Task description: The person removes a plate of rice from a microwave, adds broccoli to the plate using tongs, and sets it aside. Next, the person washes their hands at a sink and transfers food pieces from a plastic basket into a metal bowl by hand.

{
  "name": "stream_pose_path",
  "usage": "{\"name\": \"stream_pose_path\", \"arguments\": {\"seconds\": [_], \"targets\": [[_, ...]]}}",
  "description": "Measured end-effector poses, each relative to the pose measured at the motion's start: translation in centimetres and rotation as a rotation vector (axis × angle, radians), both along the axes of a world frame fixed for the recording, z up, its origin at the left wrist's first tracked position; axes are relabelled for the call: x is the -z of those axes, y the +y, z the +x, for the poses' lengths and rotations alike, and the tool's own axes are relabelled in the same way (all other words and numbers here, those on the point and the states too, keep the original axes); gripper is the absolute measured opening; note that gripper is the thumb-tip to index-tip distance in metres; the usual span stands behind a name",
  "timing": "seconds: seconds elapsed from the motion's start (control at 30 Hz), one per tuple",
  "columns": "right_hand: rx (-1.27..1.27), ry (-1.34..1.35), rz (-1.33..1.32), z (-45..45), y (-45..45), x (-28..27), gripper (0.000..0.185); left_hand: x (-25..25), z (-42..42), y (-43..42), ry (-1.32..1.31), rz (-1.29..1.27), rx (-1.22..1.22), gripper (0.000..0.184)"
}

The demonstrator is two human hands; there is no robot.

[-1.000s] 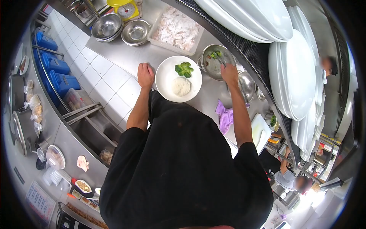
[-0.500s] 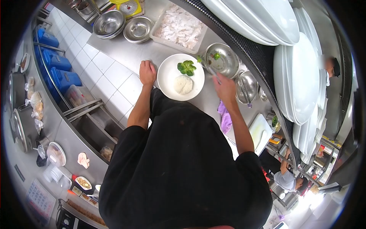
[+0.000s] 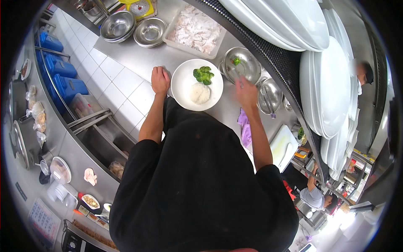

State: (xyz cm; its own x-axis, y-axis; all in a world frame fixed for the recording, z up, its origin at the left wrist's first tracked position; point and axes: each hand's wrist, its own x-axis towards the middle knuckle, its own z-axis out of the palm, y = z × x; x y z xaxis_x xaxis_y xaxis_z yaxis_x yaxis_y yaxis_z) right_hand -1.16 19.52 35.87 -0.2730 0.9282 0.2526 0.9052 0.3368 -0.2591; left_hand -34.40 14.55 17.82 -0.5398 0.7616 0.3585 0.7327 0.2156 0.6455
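Note:
My left hand is closed in a fist on the counter edge, just left of a white plate. On that plate, a cluster of broccoli sits above a round mound of rice. Smeared by motion, my right hand is closed at the near rim of a steel bowl; the metal tongs it grips barely show. A piece of broccoli lies inside this bowl. Beside my right hand stands a smaller steel bowl with a metal utensil in it.
A tub of pale floured pieces stands beyond the plate, with stacked steel bowls and a yellow scale to its left. A purple cloth and cutting board lie rightward. Stacked white plates overhang the right side. A co-worker stands farther off.
My right hand has turned toward the steel bowl. The broccoli bit at the tongs' tip, seen before at the bowl's left rim, no longer shows there. My left hand stays put.

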Motion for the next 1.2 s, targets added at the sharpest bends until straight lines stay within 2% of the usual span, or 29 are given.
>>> {"name": "stream_pose_path", "arguments": {"seconds": [0.1, 0.17, 0.3, 0.4, 0.5, 0.6, 0.7, 0.77, 1.0, 1.1, 1.13, 1.2], "targets": [[0.102, -0.18, -0.134, 2.8, 3.1, -1.3, 0.035, -0.3, 0.0, 0.0, -0.008, -0.015, 0.001, 0.011], [0.076, -0.208, -0.048, 4.5, 4.9, 0.2, 0.038, -0.1, 0.0, 0.0, -0.004, -0.02, -0.002, 0.011], [0.109, -0.274, -0.172, 5.3, 7.6, 3.2, 0.043, 0.1, 0.1, -0.2, -0.019, 0.013, 0.004, 0.012], [0.167, -0.082, -0.088, 5.1, 7.1, 3.6, 0.042, 0.3, -0.1, 0.1, -0.011, 0.016, -0.003, 0.012], [0.119, -0.04, -0.155, 2.5, 3.4, -2.0, 0.039, -0.2, -0.1, -0.2, -0.009, 0.024, 0.003, 0.011], [-0.146, -0.094, -0.056, -0.7, -1.0, -3.8, 0.029, -0.6, 0.1, -0.3, -0.009, 0.028, -0.005, 0.011], [-0.297, -0.224, -0.137, -2.7, -2.5, -1.3, 0.025, -0.6, 0.1, 0.0, -0.002, 0.027, 0.01, 0.011], [-0.304, -0.288, -0.148, -3.2, -2.3, 1.5, 0.024, -0.5, 0.0, 0.0, -0.004, 0.018, 0.009, 0.011], [-0.351, -0.434, -0.115, -4.8, -0.7, 2.7, 0.023, -0.7, 0.1, -0.2, -0.018, 0.029, 0.0, 0.01], [-0.314, -0.352, -0.117, -4.8, -0.6, 1.2, 0.028, 0.0, 0.0, -0.2, -0.007, 0.059, 0.01, 0.011], [-0.223, -0.26, -0.208, -4.5, -0.4, 1.1, 0.035, 0.1, 0.1, -0.3, 0.0, 0.074, 0.019, 0.012], [-0.108, -0.145, -0.376, -3.9, -1.2, -3.3, 0.038, 1.3, 0.1, -0.2, 0.013, 0.063, 0.017, 0.015]]}}
